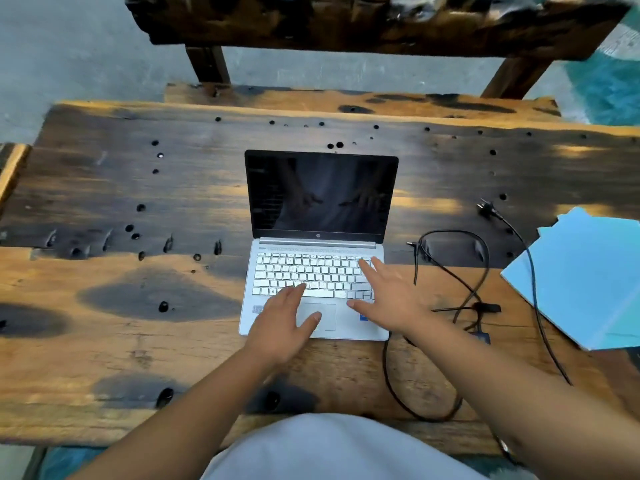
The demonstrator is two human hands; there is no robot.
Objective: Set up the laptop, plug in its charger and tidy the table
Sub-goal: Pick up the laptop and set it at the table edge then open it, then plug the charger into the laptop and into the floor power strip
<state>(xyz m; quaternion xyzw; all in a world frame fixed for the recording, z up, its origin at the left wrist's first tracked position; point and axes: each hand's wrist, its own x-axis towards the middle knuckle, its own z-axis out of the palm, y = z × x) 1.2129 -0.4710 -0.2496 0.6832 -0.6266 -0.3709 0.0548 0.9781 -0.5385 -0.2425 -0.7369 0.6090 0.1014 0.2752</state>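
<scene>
A silver laptop (315, 271) is sitting open in the middle of a wooden desk (121, 306), and its screen is staying dark. A small round HP logo is showing under the screen. Two little stickers are sitting on the front of the laptop, but their words are too small to read.

The left hand (280, 323) is lying flat and wide over the front of the laptop, with its fingers reaching the bottom keys and its thumb by the touchpad. The right hand (391, 299) is spreading wide over the right side of the keys. Both hands are holding nothing.

A black charger cable (464, 282) is lying in loose loops on the desk just to the right of the laptop. Its small pin end is resting near the laptop's right side, not plugged in. Its wall plug (486, 207) is lying farther back on the desk. The cable is running over the corner of some light blue folders (588, 282) at the right edge of the desk.

A dark wooden bench (346, 26) is standing behind the desk.
</scene>
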